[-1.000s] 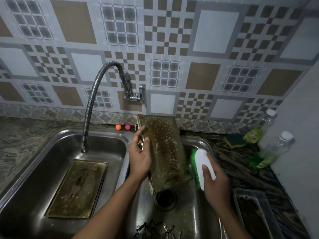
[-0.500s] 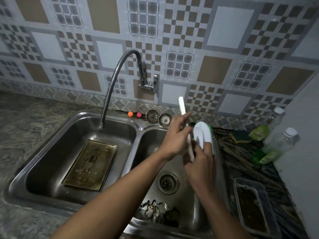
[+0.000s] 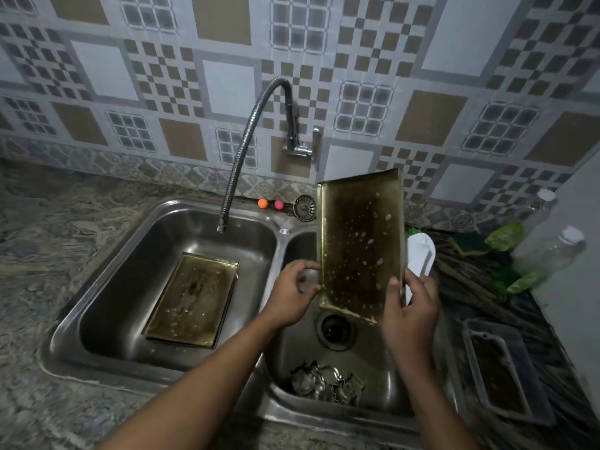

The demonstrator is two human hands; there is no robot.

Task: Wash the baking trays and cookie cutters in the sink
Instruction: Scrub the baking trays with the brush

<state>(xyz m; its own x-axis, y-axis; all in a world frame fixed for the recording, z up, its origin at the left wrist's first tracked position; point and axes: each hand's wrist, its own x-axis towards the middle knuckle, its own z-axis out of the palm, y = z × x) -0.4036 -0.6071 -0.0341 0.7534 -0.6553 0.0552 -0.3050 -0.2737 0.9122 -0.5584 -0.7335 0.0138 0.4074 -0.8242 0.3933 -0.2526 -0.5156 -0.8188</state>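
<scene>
- Double sink (image 3: 107,264), steel, set in a marbled tabletop (image 3: 39,254); hose faucet (image 3: 246,141) hangs over the left basin.
- Baking tray (image 3: 360,241), soiled and flecked with suds, held nearly upright over the right basin.
- Right hand (image 3: 409,306): thumb on the tray's lower right face, fingers behind, also clasping a white-handled scrub brush (image 3: 420,254).
- Left hand (image 3: 292,293): fingers loosely curved, tips just beside the tray's left rim; contact cannot be told.
- Second baking tray (image 3: 191,300), flat in the left basin.
- Cookie cutters (image 3: 328,381), heaped at the right basin's near end.
- Third baking tray (image 3: 500,365), on the tabletop, right.
- Two plastic bottles (image 3: 548,254), far right.
</scene>
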